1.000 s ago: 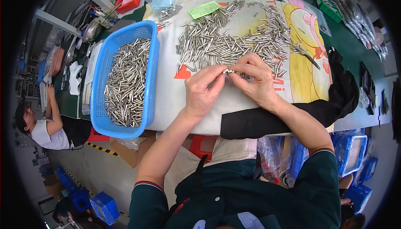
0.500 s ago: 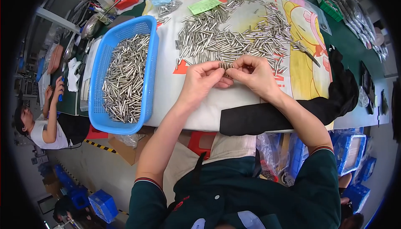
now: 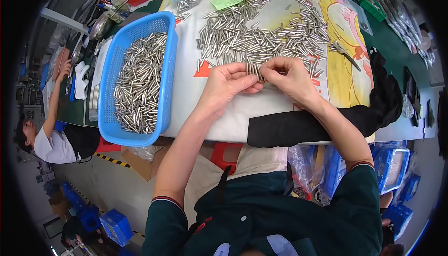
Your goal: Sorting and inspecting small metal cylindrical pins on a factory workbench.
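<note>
A head-worn fisheye camera looks steeply down, close over the worktable (image 3: 233,116).

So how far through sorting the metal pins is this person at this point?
Roughly midway, by the look of it. Already done: the blue plastic basket holds a deep heap of short silver metal pins. In hand: the left hand and right hand pinch a small bundle of pins between them. Left: a wide loose pile of pins covers the white cloth.
</note>
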Available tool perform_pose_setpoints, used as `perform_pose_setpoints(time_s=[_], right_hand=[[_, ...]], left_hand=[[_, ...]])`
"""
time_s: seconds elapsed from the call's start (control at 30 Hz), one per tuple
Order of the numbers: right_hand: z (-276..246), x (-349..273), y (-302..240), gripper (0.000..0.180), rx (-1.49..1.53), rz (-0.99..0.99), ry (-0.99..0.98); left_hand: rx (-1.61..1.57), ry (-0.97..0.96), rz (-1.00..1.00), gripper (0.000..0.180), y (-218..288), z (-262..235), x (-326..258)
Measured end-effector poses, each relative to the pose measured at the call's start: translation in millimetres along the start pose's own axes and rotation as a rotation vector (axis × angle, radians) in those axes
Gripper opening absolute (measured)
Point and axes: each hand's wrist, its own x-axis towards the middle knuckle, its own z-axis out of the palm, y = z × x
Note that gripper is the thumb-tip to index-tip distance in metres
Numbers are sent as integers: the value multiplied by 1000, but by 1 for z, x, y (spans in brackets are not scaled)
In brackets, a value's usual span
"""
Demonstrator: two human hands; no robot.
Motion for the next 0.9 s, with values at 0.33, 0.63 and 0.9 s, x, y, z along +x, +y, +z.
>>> perform_pose_setpoints(time_s=[0.33,0.63,0.9], right_hand=[[1,-1,-4,19,7,-5,10],[4,2,6,22,48,-28,29],[5,1,4,22,20,-46,38]], left_hand=[[-119,-98,-84,16,4,-4,-1],[-411,-210,-205,24,6,-13,1],[-414,-240,-204,27,4,-16,2]])
